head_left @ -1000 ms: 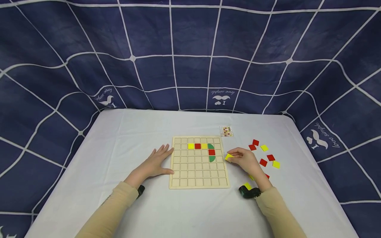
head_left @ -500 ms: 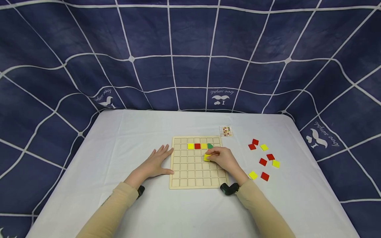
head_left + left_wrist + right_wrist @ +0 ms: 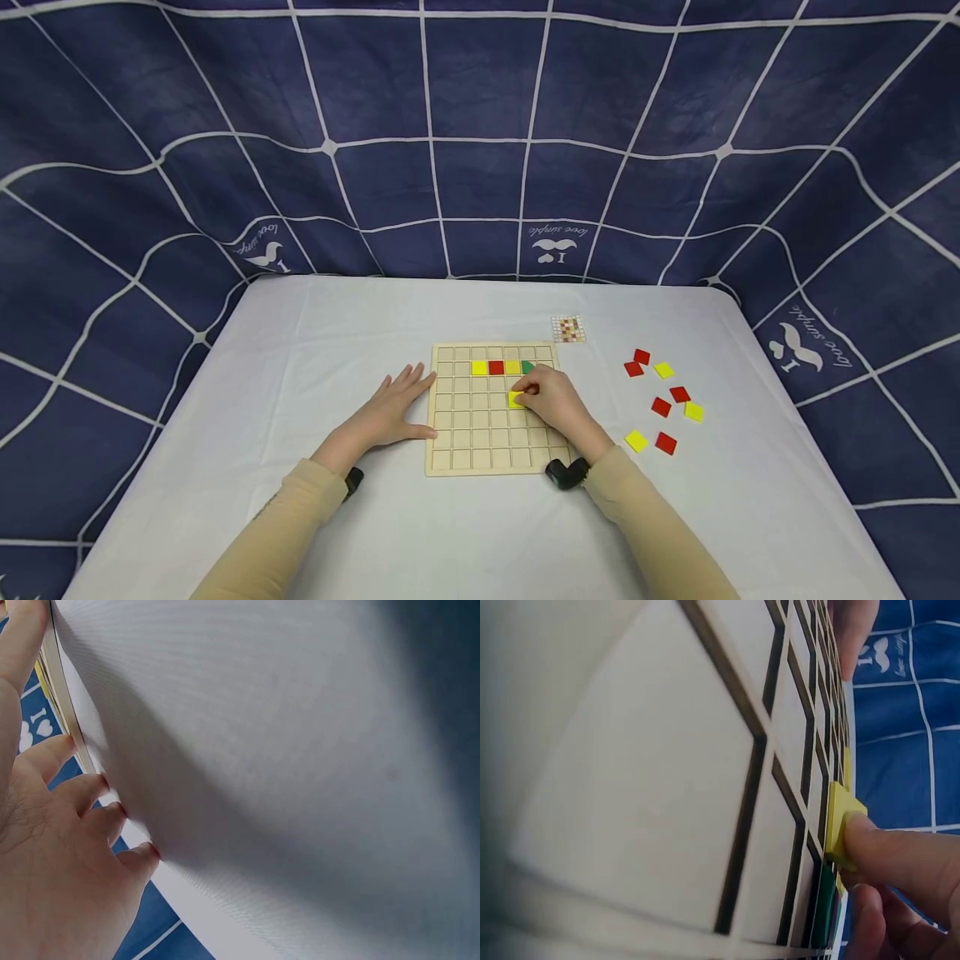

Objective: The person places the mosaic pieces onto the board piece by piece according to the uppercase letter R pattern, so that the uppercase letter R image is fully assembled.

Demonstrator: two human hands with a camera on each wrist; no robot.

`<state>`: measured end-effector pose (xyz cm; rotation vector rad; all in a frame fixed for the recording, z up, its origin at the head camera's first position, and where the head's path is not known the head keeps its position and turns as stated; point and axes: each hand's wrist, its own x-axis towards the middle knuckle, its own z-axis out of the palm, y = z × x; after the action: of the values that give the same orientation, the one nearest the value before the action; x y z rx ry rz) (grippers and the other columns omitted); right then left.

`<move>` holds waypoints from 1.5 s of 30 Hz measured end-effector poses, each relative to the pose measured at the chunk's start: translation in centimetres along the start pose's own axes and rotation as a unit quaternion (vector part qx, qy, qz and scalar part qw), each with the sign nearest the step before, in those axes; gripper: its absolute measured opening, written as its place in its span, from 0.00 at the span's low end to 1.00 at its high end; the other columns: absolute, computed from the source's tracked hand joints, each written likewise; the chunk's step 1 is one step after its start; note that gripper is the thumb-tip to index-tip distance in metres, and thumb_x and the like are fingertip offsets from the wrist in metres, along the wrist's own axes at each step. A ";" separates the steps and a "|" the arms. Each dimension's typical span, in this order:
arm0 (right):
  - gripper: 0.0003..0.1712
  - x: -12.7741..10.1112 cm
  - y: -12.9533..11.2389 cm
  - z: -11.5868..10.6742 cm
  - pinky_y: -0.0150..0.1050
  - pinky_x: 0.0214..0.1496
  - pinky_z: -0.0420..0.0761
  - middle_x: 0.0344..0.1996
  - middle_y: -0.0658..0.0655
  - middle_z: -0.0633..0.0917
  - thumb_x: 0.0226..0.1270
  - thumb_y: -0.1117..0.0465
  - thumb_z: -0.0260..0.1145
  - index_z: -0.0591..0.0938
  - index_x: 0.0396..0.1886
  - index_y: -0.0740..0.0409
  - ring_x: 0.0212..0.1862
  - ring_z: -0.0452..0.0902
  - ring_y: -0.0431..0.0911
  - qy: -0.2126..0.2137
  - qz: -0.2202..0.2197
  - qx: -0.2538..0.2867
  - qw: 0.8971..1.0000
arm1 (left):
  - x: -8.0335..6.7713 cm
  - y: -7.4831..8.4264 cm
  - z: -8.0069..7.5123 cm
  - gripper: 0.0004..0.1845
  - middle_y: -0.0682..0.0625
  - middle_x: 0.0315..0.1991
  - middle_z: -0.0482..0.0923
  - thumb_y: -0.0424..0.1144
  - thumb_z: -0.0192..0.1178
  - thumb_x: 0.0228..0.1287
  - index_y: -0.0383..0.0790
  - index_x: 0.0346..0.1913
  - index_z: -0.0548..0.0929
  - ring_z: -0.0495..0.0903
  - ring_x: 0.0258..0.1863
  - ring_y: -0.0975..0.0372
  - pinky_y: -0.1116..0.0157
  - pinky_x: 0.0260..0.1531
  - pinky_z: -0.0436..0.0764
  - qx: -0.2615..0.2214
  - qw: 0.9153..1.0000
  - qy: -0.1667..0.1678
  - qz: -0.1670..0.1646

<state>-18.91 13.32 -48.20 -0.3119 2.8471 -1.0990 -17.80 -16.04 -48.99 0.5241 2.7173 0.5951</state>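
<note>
A wooden grid board (image 3: 472, 435) lies on the white table. Its second row holds a yellow tile (image 3: 479, 367), a red tile (image 3: 496, 367), another yellow one (image 3: 512, 367) and a green piece (image 3: 528, 367). My right hand (image 3: 522, 398) is over the board's right part and pinches a yellow square tile (image 3: 515, 400) down on a cell two rows lower. In the right wrist view a fingertip (image 3: 889, 851) presses that yellow tile (image 3: 838, 821) at its edge. My left hand (image 3: 390, 412) lies flat on the table, fingers (image 3: 90, 791) against the board's left edge (image 3: 71, 720).
Several loose red and yellow tiles (image 3: 663, 407) lie scattered on the table right of the board. A small pattern card (image 3: 567, 328) sits beyond the board's far right corner. A dark blue gridded cloth (image 3: 480, 125) hangs behind the table.
My right hand has carried the yellow tile leftward from beside the board onto the grid, and now covers the red and green pieces there. The left hand has stayed put.
</note>
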 end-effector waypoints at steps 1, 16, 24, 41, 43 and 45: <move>0.05 0.0 0.0 0.1 0.30 0.35 0.75 0.30 0.50 0.81 0.57 0.66 0.74 0.90 0.34 0.55 0.32 0.73 0.39 -0.001 -0.003 -0.002 1.000 | 0.0 0.0 0.0 0.57 0.39 0.79 0.45 0.63 0.70 0.49 0.42 0.77 0.56 0.42 0.79 0.45 0.42 0.76 0.44 0.001 1.000 0.001 0.000; 0.12 0.3 1.3 -3.1 0.37 0.43 0.80 0.45 0.55 0.85 0.64 0.59 0.71 0.88 0.46 0.54 0.42 0.79 0.46 0.003 0.067 0.051 0.996 | -0.1 0.1 -0.1 0.56 0.39 0.79 0.45 0.62 0.71 0.50 0.42 0.77 0.56 0.41 0.79 0.45 0.43 0.77 0.43 -0.002 1.000 0.000 -0.001; 0.16 0.3 5.4 -8.1 0.32 0.40 0.80 0.49 0.61 0.85 0.70 0.56 0.65 0.84 0.53 0.57 0.48 0.81 0.52 0.069 0.129 0.057 0.988 | 0.0 0.1 -0.1 0.56 0.39 0.79 0.45 0.61 0.71 0.50 0.42 0.77 0.56 0.42 0.79 0.45 0.42 0.77 0.43 -0.001 1.000 0.000 0.000; 0.17 -0.4 11.0 -9.9 0.28 0.37 0.74 0.44 0.66 0.86 0.67 0.59 0.66 0.84 0.50 0.65 0.43 0.80 0.52 0.184 0.250 0.039 0.950 | 0.0 -0.1 -0.1 0.56 0.37 0.79 0.46 0.62 0.71 0.50 0.41 0.77 0.57 0.43 0.79 0.43 0.41 0.76 0.44 0.000 1.000 0.005 0.005; 0.17 -0.4 11.2 -9.7 0.25 0.33 0.71 0.42 0.66 0.86 0.65 0.60 0.68 0.84 0.49 0.66 0.41 0.81 0.52 0.190 0.244 0.032 0.950 | 0.0 0.0 -0.1 0.56 0.37 0.79 0.46 0.62 0.71 0.50 0.41 0.77 0.57 0.43 0.79 0.43 0.41 0.76 0.44 -0.001 1.000 0.005 0.005; 0.18 -0.4 11.3 -9.5 0.26 0.33 0.71 0.41 0.67 0.86 0.63 0.60 0.70 0.83 0.49 0.67 0.41 0.80 0.53 0.189 0.246 0.029 0.950 | 0.0 0.0 -0.1 0.56 0.38 0.79 0.46 0.61 0.71 0.51 0.41 0.77 0.57 0.42 0.79 0.43 0.41 0.76 0.43 -0.001 1.000 0.004 0.004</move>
<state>-21.69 27.86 -48.75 0.6496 2.9301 -1.2236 -17.85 -16.09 -48.95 0.5318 2.7229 0.6041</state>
